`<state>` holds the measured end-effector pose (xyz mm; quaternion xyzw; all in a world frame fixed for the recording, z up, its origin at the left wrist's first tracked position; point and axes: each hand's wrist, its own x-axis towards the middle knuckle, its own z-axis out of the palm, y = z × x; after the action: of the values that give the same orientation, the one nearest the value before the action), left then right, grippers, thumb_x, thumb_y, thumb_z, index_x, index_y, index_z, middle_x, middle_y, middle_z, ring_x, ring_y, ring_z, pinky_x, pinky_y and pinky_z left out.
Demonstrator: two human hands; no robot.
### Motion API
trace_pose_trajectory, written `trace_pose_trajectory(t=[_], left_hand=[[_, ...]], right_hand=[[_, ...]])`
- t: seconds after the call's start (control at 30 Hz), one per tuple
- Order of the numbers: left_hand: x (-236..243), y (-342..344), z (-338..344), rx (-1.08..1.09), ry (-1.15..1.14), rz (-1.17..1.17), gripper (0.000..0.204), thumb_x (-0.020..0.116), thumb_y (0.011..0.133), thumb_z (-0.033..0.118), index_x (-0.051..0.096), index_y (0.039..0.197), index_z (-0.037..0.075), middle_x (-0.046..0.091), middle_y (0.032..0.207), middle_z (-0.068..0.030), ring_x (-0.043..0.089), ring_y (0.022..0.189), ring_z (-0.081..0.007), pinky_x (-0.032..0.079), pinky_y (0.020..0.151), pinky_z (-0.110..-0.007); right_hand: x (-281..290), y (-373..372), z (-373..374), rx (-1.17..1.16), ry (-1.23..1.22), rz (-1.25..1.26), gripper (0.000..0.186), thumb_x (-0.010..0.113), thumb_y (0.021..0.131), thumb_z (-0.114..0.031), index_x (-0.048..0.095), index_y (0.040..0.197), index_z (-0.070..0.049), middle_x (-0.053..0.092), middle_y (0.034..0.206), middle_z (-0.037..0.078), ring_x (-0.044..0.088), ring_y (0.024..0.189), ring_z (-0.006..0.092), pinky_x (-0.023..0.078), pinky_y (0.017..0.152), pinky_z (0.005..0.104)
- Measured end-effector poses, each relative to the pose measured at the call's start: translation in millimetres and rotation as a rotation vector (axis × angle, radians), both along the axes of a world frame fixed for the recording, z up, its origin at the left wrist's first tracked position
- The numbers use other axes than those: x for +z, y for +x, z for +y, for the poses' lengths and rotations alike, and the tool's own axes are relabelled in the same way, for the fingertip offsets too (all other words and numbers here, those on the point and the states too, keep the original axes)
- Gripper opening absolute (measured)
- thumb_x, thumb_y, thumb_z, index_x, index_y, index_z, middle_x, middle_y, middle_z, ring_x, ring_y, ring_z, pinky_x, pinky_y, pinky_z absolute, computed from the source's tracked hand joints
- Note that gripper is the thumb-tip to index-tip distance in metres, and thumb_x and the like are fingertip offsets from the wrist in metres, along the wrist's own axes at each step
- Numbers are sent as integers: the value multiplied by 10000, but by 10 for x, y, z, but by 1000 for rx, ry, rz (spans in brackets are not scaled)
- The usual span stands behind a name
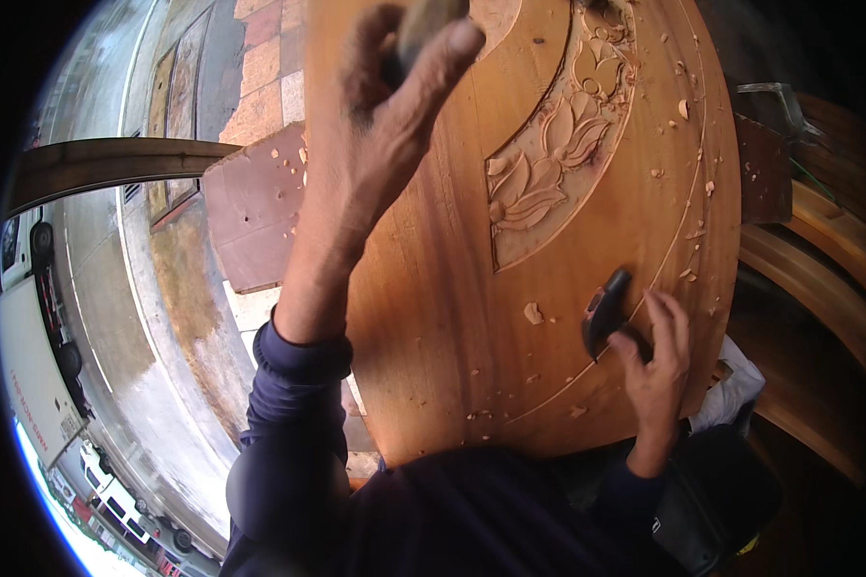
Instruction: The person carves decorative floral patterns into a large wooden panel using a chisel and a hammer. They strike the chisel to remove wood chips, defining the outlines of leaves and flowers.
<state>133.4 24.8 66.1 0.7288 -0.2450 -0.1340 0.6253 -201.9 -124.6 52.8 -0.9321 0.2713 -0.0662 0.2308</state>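
Observation:
My left hand is raised over the far side of a wooden panel. Its fingers and thumb close around a brownish-green, block-like object, cut off by the top edge and too blurred to name exactly. A dark hammer head shows at the near right of the panel. Beside it, my right hand has its fingers stretched apart, the thumb tip close to the hammer; whether they touch is unclear. Between the hands runs a carved band of leaves and flowers, sunk into the panel.
Wood chips lie scattered over the panel. A brown support board sticks out beneath it on the left, with tiles and a street beyond. Curved timber pieces stand at the right, near a white cloth.

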Motion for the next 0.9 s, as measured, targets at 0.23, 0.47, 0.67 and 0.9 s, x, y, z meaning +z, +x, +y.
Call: trace_pose_trajectory(t=[0.23,0.47,0.67,0.9], left_hand=[[427,-320,-455,138,-350,331,386,556,1067,443,574,1146,66,490,638,8,442,495,-93,358,480,-248],[245,-467,-384,284,-586,198,383,558,1078,410,563,1185,42,479,621,4,414,471,-93,338,462,-248],[131,-325,-383,297,-526,175,350,541,1089,431,569,1077,82,456,600,18,392,444,-80,317,431,-246],[-32,-39,-789,200,-775,162,322,565,1075,450,524,997,141,422,592,61,373,431,-43,343,406,-229]], right_hand=[[-213,-473,64,15,-92,71,449,722,949,-276,623,1284,5,628,1169,185,605,1077,404,463,950,491],[-65,-289,147,-223,329,-284,338,633,1028,-213,585,1261,27,639,1080,161,632,968,263,489,845,387],[204,390,323,-180,517,-818,558,618,963,-67,429,1470,71,575,901,69,533,756,134,475,720,279],[304,684,38,-212,663,-792,610,584,929,6,386,1503,60,551,934,83,477,642,83,433,579,242]])
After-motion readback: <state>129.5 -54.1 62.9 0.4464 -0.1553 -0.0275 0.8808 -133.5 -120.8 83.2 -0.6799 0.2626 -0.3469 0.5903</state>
